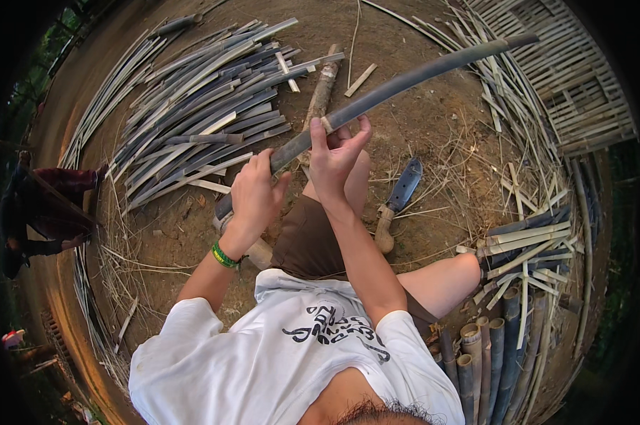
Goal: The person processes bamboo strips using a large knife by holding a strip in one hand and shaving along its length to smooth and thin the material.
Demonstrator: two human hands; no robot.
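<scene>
A long dark bamboo pole point(405, 79) slants across my lap, rising toward the far right. My left hand point(255, 193), with a green and yellow band at the wrist, wraps over its lower part, thumb apart from the fingers. Further up, my right hand point(336, 157) holds the pole from below, its thumb against a pale node ring. Behind the pole, a short round log point(323, 88) lies on the ground. To the right of my knee rests a machete point(405, 185) with a dark blade and wooden handle, touched by neither hand.
Split bamboo strips point(199, 117) lie heaped at the far left. A slatted bamboo panel point(571, 78) stands at the far right, beside thin strips. Cut bamboo poles point(495, 354) and short split pieces point(529, 241) lie at the near right. Someone in dark red clothing point(61, 202) appears at the left edge.
</scene>
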